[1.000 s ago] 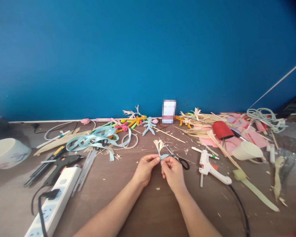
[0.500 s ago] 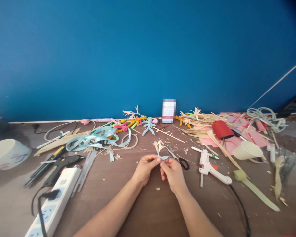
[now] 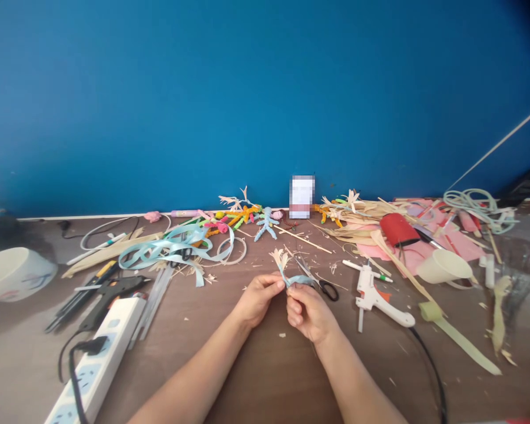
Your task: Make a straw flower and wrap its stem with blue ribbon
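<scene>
Over the middle of the brown table, my left hand and my right hand meet fingertip to fingertip. Both pinch a small craft piece: a tuft of pale dried-leaf strips bound with light blue ribbon. The tuft sticks up above my left thumb, and a loop of the ribbon runs across to my right fingers. Black-handled scissors lie on the table just behind my right hand.
A white glue gun lies right of my hands, its black cord trailing toward me. A black glue gun, a white power strip and a blue ribbon tangle lie left. A cream bowl sits far left. Husk strips, pink paper and a cup crowd the right.
My hands have shifted slightly, the right one turning and curling lower while the ribbon loop is drawn across between the fingers. Everything else on the table stays still.
</scene>
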`<state>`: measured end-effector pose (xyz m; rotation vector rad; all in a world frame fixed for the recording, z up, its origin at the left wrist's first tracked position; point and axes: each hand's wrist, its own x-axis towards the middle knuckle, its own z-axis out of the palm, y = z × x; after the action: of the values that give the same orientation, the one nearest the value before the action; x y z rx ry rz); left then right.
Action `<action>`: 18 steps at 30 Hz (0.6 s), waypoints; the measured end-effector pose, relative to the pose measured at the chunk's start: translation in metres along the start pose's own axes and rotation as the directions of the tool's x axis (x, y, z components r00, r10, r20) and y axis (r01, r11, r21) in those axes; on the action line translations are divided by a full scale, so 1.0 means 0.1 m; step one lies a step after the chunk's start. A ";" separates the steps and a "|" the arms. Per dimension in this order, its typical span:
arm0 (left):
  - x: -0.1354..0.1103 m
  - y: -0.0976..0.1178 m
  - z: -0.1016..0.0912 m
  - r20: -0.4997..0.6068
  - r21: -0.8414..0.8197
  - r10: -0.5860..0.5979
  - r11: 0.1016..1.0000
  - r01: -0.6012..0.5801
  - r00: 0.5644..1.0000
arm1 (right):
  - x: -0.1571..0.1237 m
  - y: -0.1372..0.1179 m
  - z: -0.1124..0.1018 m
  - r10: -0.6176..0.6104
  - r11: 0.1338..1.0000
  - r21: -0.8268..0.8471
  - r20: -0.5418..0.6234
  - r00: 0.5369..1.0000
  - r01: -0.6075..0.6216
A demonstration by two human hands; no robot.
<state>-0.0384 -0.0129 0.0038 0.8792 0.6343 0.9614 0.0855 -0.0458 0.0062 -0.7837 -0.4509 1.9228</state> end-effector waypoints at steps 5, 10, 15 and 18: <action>-0.01 0.00 0.02 -0.015 -0.023 -0.005 1.000 0.005 1.000 | 0.02 0.02 -0.03 0.085 0.994 0.061 0.070 0.994 -0.090; -0.02 -0.01 0.02 -0.034 -0.067 -0.020 0.998 0.018 0.999 | 0.02 0.04 -0.02 0.126 0.988 0.081 0.096 0.987 -0.134; -0.03 0.03 0.03 -0.011 -0.120 -0.021 0.993 0.020 1.000 | -0.02 0.00 0.00 -0.007 0.988 -0.156 0.049 0.999 0.014; -0.05 0.07 0.03 0.058 -0.161 0.004 0.987 0.006 0.998 | -0.02 -0.06 -0.03 -0.151 0.935 -0.334 -0.062 0.987 0.122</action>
<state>-0.0415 -0.0166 0.0121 0.7601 0.4996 0.9689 0.0924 -0.0451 0.0080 -1.0191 -0.7664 1.6977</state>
